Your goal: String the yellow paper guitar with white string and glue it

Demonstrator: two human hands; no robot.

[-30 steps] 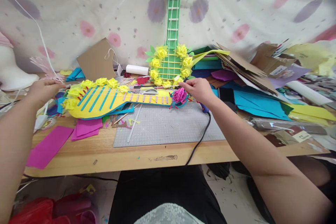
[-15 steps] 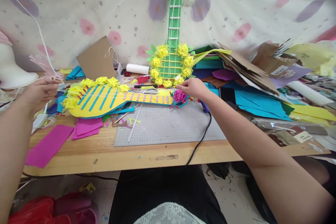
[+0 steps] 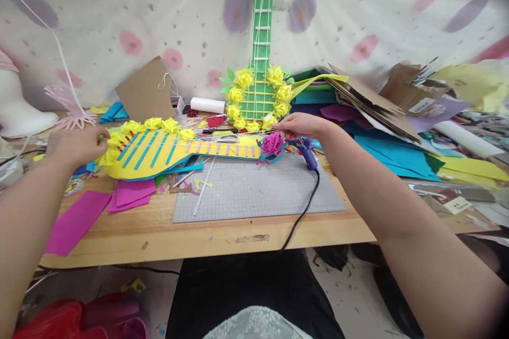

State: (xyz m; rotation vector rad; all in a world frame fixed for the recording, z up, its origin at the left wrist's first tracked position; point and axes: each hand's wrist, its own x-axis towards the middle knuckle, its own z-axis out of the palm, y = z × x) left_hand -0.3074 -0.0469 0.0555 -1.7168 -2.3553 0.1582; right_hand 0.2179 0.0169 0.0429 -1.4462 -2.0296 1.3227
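Note:
A yellow paper guitar point(image 3: 161, 153) with blue edging lies across the bench, its body to the left and its neck to the right. Yellow paper roses point(image 3: 154, 123) line the body's upper edge, and a magenta paper rose point(image 3: 272, 144) sits at the head end. Thin white string point(image 3: 254, 133) stretches lengthwise over the guitar. At the body end, my left hand point(image 3: 77, 147) has its fingers closed in a pinch on the string. Just above the magenta rose, my right hand point(image 3: 297, 126) pinches the string's other end.
Behind stands a green paper guitar point(image 3: 261, 71) with yellow roses. A purple glue gun point(image 3: 307, 154) with a black cord rests by the grey cutting mat point(image 3: 258, 190). Magenta sheets point(image 3: 81, 221) lie at left front; cardboard point(image 3: 374, 98) and blue sheets point(image 3: 389, 153) are piled at right.
My left hand has moved right and slightly down, nearer the guitar body, and its fingers have curled in. My right hand has shifted slightly right, uncovering more of the glue gun.

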